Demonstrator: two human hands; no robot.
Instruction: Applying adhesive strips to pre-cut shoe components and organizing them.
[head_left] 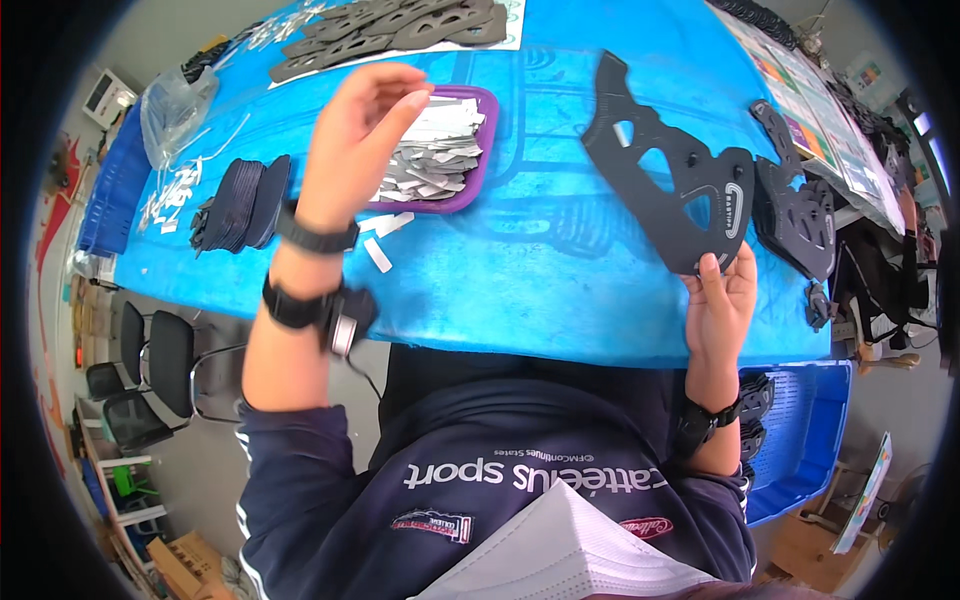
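Observation:
My right hand (724, 300) grips the lower end of a black flat cut-out panel (650, 190), thumb on its top face. The panel has large holes, dark studs and a small white piece near its upper left part. Raised over the left edge of a purple tray (490, 130) is my left hand (355, 125). Its fingers are loosely bent with the thumb apart, and I see nothing between them. White strips (435, 155) fill the tray, partly hidden behind this hand. A few loose strips (377, 254) lie on the table just below it.
On the blue-covered table (540, 290), a stack of dark oval pads (245, 205) and scattered white strips (175, 200) lie at left. Grey cut-out pieces (400, 35) are piled at the back. More black panels (800, 215) lie at right, above a blue crate (800, 440).

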